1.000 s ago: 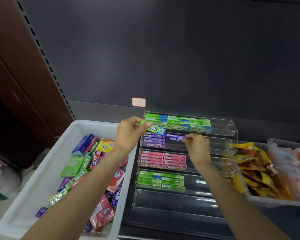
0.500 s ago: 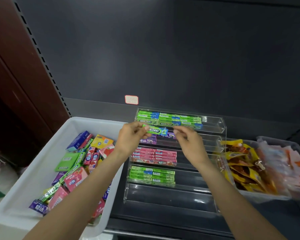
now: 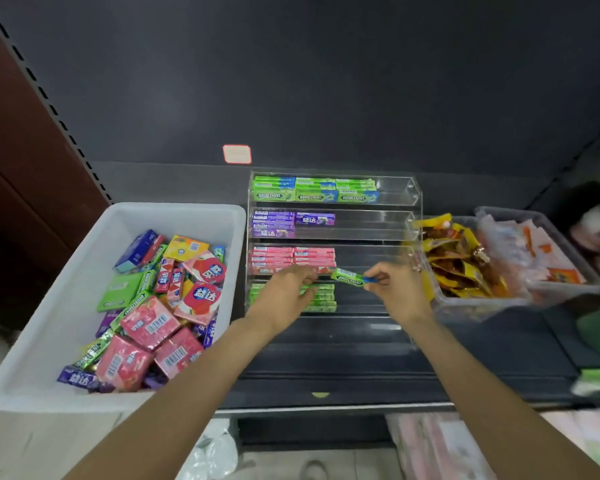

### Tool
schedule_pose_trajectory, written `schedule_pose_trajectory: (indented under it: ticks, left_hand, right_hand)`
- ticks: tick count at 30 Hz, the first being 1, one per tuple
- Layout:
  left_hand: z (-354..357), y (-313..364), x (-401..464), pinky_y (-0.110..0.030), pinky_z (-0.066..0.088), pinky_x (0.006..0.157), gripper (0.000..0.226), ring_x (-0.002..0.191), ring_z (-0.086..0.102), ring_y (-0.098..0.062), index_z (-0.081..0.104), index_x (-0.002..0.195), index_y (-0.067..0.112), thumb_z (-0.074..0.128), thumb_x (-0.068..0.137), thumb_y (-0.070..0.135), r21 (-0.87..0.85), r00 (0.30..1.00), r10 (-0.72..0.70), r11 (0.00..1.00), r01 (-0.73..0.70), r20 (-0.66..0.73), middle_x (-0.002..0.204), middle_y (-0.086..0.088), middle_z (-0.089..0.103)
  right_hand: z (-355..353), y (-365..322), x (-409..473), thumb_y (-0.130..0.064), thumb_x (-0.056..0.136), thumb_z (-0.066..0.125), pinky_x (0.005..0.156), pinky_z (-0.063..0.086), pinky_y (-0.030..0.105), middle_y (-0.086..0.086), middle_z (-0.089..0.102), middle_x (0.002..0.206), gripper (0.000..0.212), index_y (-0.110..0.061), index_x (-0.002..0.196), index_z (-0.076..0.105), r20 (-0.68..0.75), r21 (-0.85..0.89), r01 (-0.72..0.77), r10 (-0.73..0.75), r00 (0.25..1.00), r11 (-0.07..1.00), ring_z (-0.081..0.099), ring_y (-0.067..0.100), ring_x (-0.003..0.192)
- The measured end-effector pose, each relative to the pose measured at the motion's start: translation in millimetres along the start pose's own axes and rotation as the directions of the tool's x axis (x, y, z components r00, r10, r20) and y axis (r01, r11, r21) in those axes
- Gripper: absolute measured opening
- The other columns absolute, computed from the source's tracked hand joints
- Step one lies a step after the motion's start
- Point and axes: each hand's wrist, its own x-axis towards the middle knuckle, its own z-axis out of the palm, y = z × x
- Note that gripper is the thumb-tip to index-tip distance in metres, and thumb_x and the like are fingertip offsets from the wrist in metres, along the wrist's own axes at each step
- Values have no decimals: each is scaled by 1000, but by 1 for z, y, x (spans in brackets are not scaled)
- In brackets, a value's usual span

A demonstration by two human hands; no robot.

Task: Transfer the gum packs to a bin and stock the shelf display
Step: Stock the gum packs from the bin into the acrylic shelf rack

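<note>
- My right hand [image 3: 394, 292] pinches a green Doublemint stick [image 3: 350, 277] by its blue end, held level in front of the clear acrylic display [image 3: 414, 195].
- My left hand [image 3: 284, 294] hangs just beside the stick's other end, fingers loosely curled and holding nothing, over the bottom row of green packs [image 3: 321, 299].
- The stick sits in the air between the pink row [image 3: 291, 259] and that lowest green row, not yet resting in any tier.
- The top tier holds matching Doublemint packs [image 3: 314, 190] on its left part, with bare room to the right; the purple row [image 3: 274, 223] below is also only part filled.
- I judge this as the stocking step: one stick in hand, waiting for a slot.
- Next I would need to match it to the Doublemint tier and slide it in flat, label forward.
- The white bin [image 3: 49, 306] at my left is well stocked with mixed gum packs [image 3: 160, 306].
- A clear tub of snack sachets [image 3: 461, 268] stands right of the display.
</note>
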Motion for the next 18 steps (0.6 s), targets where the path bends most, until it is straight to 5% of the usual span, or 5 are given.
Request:
schedule_pose_trajectory:
  ticks: [3, 6, 18]
  left_hand:
    - [18, -8, -11, -33, 32, 110, 41, 132, 36, -21, 45, 136, 16, 47, 96, 27, 324, 992, 45, 943, -80, 116, 144, -4, 41]
    - [28, -14, -19, -36, 23, 114, 54, 140, 23, -20, 28, 146, 22, 46, 96, 33, 455, 987, 35, 885, -104, 158, 153, 1, 25]
    - [43, -17, -29, -35, 10, 117, 73, 146, 2, -19, 3, 150, 24, 50, 94, 31, 541, 989, -19, 838, -66, 150, 158, 1, 1]
  right_hand:
    - [4, 17, -6, -4, 82, 68, 82, 53, 35, 8, 71, 93, 15, -11, 95, 72, 19, -186, -1, 4, 1000, 983, 66, 21, 86]
    - [6, 23, -7, -4, 85, 64, 81, 54, 34, 9, 71, 97, 20, -14, 101, 71, 33, -313, 14, -4, 999, 950, 66, 23, 88]
    - [16, 24, -14, -24, 92, 57, 87, 48, 33, 5, 62, 114, 25, -15, 115, 62, 318, -305, 240, -139, 938, 922, 57, 19, 104]
